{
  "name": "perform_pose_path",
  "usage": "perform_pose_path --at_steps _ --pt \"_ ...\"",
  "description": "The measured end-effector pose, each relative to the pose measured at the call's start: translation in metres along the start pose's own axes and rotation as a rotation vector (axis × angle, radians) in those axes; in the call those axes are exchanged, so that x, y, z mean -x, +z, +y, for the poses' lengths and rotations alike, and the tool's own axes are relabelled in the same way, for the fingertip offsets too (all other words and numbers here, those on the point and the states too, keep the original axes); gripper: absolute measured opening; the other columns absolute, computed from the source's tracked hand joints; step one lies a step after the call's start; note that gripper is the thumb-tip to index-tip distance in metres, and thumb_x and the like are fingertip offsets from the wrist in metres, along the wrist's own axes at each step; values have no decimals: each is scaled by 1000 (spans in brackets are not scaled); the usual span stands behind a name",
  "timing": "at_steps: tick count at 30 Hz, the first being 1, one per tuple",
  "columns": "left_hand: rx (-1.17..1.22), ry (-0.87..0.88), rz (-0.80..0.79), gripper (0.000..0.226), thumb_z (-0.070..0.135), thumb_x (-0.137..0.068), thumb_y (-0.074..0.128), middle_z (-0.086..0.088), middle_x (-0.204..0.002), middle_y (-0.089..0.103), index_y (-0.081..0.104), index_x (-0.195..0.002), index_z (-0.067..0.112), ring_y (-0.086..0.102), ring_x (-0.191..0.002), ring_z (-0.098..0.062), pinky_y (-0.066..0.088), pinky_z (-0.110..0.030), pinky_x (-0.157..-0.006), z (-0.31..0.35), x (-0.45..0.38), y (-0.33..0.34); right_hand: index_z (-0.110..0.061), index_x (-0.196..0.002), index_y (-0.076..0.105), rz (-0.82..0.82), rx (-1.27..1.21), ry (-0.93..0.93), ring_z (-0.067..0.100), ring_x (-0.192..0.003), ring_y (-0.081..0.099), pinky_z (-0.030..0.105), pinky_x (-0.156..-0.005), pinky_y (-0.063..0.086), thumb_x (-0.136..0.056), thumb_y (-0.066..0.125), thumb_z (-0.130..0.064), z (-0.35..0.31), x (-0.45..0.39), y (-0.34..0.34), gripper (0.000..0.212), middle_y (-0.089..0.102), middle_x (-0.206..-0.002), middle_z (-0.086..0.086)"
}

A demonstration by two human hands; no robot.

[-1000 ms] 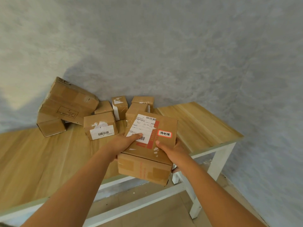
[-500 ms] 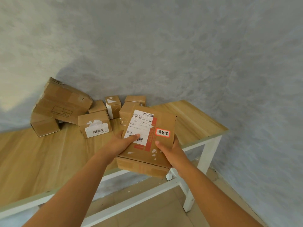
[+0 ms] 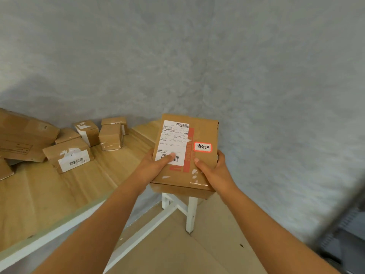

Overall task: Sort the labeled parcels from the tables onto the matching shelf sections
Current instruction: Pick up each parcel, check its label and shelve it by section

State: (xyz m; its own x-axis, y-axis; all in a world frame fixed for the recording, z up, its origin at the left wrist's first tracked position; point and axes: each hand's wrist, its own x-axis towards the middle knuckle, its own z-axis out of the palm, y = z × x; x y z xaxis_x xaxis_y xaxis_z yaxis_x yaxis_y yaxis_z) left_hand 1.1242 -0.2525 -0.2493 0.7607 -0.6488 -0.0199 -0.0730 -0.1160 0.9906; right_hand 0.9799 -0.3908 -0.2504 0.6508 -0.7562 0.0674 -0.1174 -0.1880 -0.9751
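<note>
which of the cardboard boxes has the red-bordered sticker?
The brown cardboard parcel gripped by the left hand and right hand. It alone carries the red-bordered handwritten sticker; the boxes on the wooden table show none.

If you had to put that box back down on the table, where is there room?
The near part of the wooden table is bare, from its front edge up to the barcode-labelled box. Another bare strip lies between the small taped box and the held parcel. The back left, along the wall, is crowded with boxes, including the large box.

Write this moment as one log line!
left hand: holds parcel | right hand: holds parcel | parcel: off table | red-bordered sticker up
</note>
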Motion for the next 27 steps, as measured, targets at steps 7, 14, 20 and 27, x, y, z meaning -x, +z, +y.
perform_pose_path --at_steps 7,14,20,27 --pt "-24 93 -158 37 39 -86 74 13 -106 69 56 -117 32 67 -95 -7 52 -22 -78 40 51 86 -28 -146 29 208 29 -19 16 -109 64 40 -98 51 -84 74 -39 -13 72 -99 77 59 -120 -9" --pt "-41 191 -292 53 44 -85 74 9 -116 68 52 -130 26 67 -97 -6 51 -21 -79 80 112 203 -27 -146 28 366 28 -54 14 -107 63 34 -96 51 -84 74 -39 -10 145 -225 78 60 -125 -7" --pt "-13 233 -432 55 39 -87 72 6 -119 68 50 -134 23 66 -96 -6 49 -19 -70 107 195 356 -25 -141 24 531 57 7 17 -101 58 30 -86 45 -86 70 -42 8 230 -376 73 54 -119 -4" --pt "18 245 -599 56 39 -87 72 8 -113 65 47 -135 23 64 -93 -4 48 -18 -68 132 297 538 -32 -123 23 657 78 72 22 -109 60 41 -97 49 -86 70 -43 37 332 -553 60 56 -121 -2"
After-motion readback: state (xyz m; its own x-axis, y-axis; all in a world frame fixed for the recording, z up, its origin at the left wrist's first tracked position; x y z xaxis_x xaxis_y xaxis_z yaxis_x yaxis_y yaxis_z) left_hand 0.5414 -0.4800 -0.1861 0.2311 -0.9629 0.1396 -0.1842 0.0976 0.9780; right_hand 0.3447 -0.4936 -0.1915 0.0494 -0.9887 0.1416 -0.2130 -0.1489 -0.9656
